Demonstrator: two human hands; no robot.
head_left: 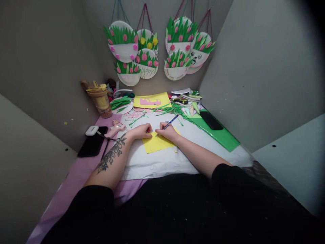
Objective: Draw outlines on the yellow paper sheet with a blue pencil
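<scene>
My right hand point(166, 131) is closed around a dark blue pencil point(173, 121) with a red end. Its lower tip points down at a sheet of yellow paper point(158, 144) lying on the white covering in front of me. My left hand point(143, 131) is curled, fingers tucked in, at the upper left edge of that sheet. What its fingertips pinch, if anything, is hidden. Behind the hands lie pink and green paper scraps point(175, 109) and a second yellow sheet point(152, 96) with a cut pink piece point(150, 101) on it.
On the left are a tablet-like black device point(88, 149), a white earbud case point(91, 130), a pink glue gun point(116, 128) and a cup point(101, 103). A black phone point(211, 121) rests on green sheets point(228, 144) at right. Decorated paper-plate baskets point(176, 73) hang on the back wall.
</scene>
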